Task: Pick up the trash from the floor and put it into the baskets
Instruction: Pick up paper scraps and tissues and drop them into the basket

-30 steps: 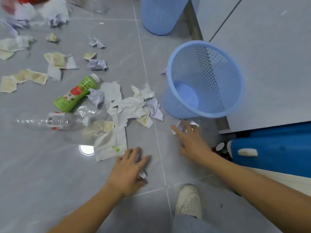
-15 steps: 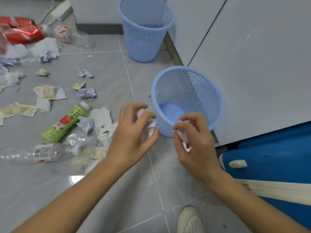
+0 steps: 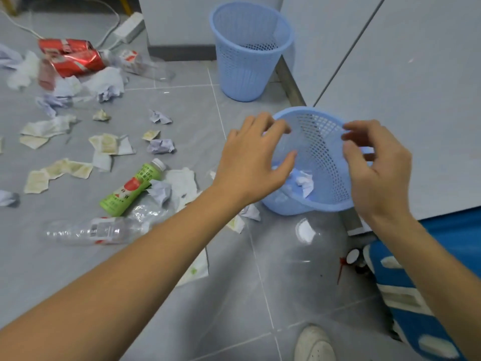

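A light blue mesh basket (image 3: 322,142) stands on the grey floor just ahead. My left hand (image 3: 253,158) hovers over its left rim, fingers spread and empty. My right hand (image 3: 377,165) hovers over its right rim, fingers apart and empty. Crumpled white paper (image 3: 303,182) lies at the bottom of the basket. A second blue basket (image 3: 247,56) stands farther back. Trash on the floor to the left includes a green bottle (image 3: 131,188), a clear plastic bottle (image 3: 96,230), red cans (image 3: 70,57) and several crumpled papers (image 3: 161,146).
A grey cabinet (image 3: 390,74) rises to the right of the baskets. A blue and white object (image 3: 416,295) lies at the lower right. My white shoe (image 3: 313,343) shows at the bottom. A white power strip (image 3: 128,27) with a cable lies at the back.
Both hands lifted pieces of paper off the floor, carried them up over the near basket and let go. The paper now lies inside the basket and both hands are empty.
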Motion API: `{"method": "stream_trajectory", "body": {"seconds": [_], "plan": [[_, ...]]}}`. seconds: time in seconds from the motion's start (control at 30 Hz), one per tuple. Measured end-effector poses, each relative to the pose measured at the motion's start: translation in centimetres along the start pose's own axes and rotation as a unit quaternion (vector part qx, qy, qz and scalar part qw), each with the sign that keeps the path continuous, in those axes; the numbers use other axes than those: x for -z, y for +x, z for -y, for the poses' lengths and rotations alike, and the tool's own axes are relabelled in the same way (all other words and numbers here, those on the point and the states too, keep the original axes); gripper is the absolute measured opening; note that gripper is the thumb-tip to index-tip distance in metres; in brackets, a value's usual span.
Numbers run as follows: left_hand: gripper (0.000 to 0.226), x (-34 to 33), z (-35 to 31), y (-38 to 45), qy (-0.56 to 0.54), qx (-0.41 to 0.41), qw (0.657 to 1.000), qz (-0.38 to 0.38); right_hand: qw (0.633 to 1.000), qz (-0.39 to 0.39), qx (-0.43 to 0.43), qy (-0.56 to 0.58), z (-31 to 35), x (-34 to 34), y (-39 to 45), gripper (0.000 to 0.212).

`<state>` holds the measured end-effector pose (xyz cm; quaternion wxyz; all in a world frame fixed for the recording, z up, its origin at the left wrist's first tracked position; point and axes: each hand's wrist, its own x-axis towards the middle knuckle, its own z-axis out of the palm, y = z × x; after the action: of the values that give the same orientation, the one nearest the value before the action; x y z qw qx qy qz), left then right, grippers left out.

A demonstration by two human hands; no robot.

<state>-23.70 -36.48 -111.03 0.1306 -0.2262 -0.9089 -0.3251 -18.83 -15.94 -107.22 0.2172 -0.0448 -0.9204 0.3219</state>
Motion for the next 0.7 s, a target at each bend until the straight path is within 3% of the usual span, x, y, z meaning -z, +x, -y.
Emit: {"method": "stream_trajectory", "body": {"seconds": [0.07, 0.13, 0.23, 0.3, 0.4, 0.5, 0.63, 0.7], "plan": [[0.031, 1.5, 2.2, -4.2, -0.023, 0.043, 0.998, -0.037, 0.996, 0.029, 0.074, 0.035, 3.2, -2.7, -3.5, 0.011], [0.026, 1.9, 4.5, -9.3, -0.026, 0.106, 0.993, -0.033, 0.983, 0.128, 0.122, 0.045, 4.7, -7.0, -7.4, 0.009], [0.028, 0.9, 7.4, -17.6, 0.020, 0.195, 0.981, 0.007, 0.943, 0.296, 0.149, -0.021, 2.6, -13.4, -11.9, 0.025], [0.037, 0.1, 8.5, -22.2, 0.064, 0.247, 0.965, 0.066, 0.919, 0.362, 0.135, -0.083, 0.3, -16.6, -13.0, 0.042], [0.059, -1.4, 9.0, -26.5, 0.105, 0.268, 0.943, 0.167, 0.908, 0.382, 0.109, -0.134, -1.6, -19.7, -12.2, 0.055], [0.072, -2.9, 9.3, -27.9, 0.126, 0.267, 0.927, 0.233, 0.904, 0.359, 0.157, -0.168, -1.8, -21.8, -10.3, 0.063], [0.073, -3.8, 10.2, -28.1, 0.129, 0.257, 0.924, 0.251, 0.865, 0.406, 0.250, -0.160, -0.7, -24.7, -8.8, 0.074], [0.064, -3.7, 10.7, -28.0, 0.119, 0.250, 0.929, 0.246, 0.844, 0.431, 0.268, -0.175, -0.6, -26.0, -8.8, 0.068]]}}
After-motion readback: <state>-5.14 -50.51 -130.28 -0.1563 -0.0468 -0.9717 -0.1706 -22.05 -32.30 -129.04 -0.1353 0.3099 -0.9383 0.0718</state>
